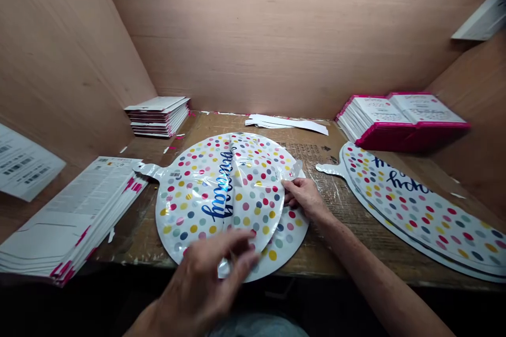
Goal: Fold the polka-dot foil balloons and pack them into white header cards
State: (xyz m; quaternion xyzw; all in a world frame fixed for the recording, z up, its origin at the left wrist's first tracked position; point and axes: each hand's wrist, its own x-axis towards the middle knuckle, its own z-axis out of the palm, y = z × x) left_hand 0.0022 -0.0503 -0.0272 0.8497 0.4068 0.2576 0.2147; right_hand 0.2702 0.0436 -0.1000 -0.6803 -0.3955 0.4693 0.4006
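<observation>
A flat round foil balloon, white with coloured dots and blue lettering, lies in front of me with one side folded over towards its middle. My right hand pinches the edge of the folded layer at the right, beside a clear tab. More dotted foil shows beneath; I cannot tell whether it is a second balloon. Low over the front edge hovers my left hand, slightly blurred, thumb and fingers apart with nothing visible between them. The balloon's silvery neck points left.
More dotted foil balloons lie stacked at the right on the cardboard-covered table. Printed card sleeves and a smaller stack stand left. Pink-edged packs sit back right. White paper strips lie by the wooden back wall.
</observation>
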